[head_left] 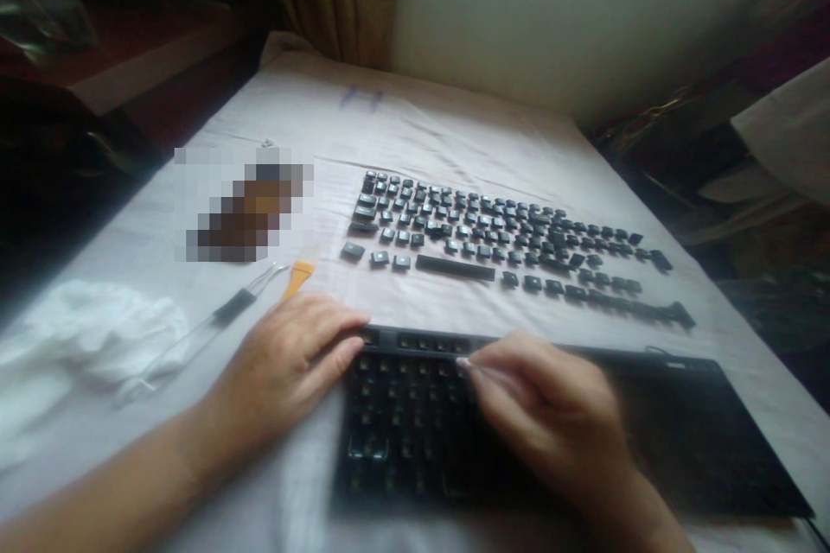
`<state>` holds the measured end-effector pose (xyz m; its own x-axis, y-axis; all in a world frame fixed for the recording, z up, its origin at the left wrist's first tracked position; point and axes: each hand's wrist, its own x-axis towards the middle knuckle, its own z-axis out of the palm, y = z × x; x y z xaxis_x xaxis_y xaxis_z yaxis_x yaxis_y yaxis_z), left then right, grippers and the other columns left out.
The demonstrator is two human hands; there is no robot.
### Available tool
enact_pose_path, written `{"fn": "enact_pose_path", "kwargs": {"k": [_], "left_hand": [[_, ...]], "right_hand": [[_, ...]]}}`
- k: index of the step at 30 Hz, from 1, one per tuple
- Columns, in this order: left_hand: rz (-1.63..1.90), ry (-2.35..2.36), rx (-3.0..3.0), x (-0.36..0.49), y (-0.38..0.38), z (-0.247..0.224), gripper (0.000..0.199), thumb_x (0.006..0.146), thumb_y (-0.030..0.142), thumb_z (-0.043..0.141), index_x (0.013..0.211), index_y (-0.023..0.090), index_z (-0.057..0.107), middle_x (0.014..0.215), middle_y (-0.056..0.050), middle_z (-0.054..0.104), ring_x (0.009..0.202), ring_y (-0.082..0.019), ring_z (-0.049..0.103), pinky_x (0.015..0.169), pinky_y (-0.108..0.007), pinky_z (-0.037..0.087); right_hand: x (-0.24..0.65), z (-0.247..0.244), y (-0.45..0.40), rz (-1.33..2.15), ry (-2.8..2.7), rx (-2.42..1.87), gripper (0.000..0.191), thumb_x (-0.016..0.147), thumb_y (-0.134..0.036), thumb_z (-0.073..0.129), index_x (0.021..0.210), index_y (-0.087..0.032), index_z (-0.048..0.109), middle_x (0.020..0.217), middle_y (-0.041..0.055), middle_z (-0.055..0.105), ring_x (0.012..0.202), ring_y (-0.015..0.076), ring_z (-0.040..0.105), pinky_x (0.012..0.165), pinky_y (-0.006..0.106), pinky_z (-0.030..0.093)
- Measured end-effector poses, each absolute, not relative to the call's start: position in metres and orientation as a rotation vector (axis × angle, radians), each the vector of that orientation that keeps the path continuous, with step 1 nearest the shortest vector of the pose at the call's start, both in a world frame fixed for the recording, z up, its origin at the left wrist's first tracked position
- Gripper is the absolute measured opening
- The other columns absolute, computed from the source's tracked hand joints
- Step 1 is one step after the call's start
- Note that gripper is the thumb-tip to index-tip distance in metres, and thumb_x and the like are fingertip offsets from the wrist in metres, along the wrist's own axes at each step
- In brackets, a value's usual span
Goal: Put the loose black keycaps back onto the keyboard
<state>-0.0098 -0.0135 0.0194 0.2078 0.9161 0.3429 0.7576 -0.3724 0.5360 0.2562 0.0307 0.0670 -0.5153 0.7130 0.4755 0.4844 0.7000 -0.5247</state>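
A black keyboard (405, 415) with its keycaps off lies in front of me, its bare key sockets showing on the left part. My left hand (291, 354) grips the keyboard's upper left corner between thumb and fingers. Over the keyboard's upper row, my right hand (551, 415) is closed in a pinch on a small whitish piece (462, 365), too blurred to name. That hand and its forearm hide the keyboard's middle. Beyond the keyboard, loose black keycaps (467, 229) lie in rows following a keyboard layout, with the long space bar (455, 268) in the front row.
Left of the keycaps lie an orange-handled brush (298, 278) and a wire tool with a dark grip (234, 306). A crumpled white cloth (97, 341) is at far left. A pixelated patch (252, 207) hides something behind them. Pale fabric (454, 121) covers the surface.
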Motion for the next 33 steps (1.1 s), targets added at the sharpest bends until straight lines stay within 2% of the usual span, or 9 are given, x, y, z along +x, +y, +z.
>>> {"fn": "enact_pose_path", "kwargs": {"k": [7, 22, 33], "left_hand": [[0.861, 1.578, 2.331, -0.011, -0.014, 0.02, 0.027, 0.1, 0.035, 0.049, 0.116, 0.021, 0.066, 0.108, -0.005, 0.074, 0.103, -0.022, 0.067, 0.094, -0.039, 0.052], [0.87, 1.565, 2.368, -0.011, -0.014, 0.02, 0.025, 0.101, 0.033, 0.05, 0.115, 0.02, 0.065, 0.106, -0.004, 0.074, 0.1, -0.02, 0.066, 0.09, -0.036, 0.051], [0.892, 1.584, 2.343, -0.01, -0.015, 0.019, 0.022, 0.099, 0.033, 0.053, 0.115, 0.022, 0.065, 0.106, -0.002, 0.073, 0.101, -0.019, 0.065, 0.093, -0.033, 0.05]], "right_hand": [[0.255, 0.061, 0.028, 0.422, -2.262, -0.698, 0.016, 0.083, -0.003, 0.059, 0.084, -0.018, 0.065, 0.064, 0.0015, 0.068, 0.052, 0.0115, 0.062, 0.05, 0.02, 0.048], [0.258, 0.048, 0.025, 0.296, -2.461, -0.654, 0.019, 0.084, -0.004, 0.054, 0.075, -0.019, 0.061, 0.06, -0.0027, 0.056, 0.05, 0.0102, 0.048, 0.051, 0.023, 0.036], [0.255, 0.042, 0.024, 0.356, -2.427, -0.647, 0.018, 0.084, -0.003, 0.055, 0.075, -0.018, 0.061, 0.059, -0.0023, 0.053, 0.05, 0.0107, 0.044, 0.051, 0.024, 0.033]]}}
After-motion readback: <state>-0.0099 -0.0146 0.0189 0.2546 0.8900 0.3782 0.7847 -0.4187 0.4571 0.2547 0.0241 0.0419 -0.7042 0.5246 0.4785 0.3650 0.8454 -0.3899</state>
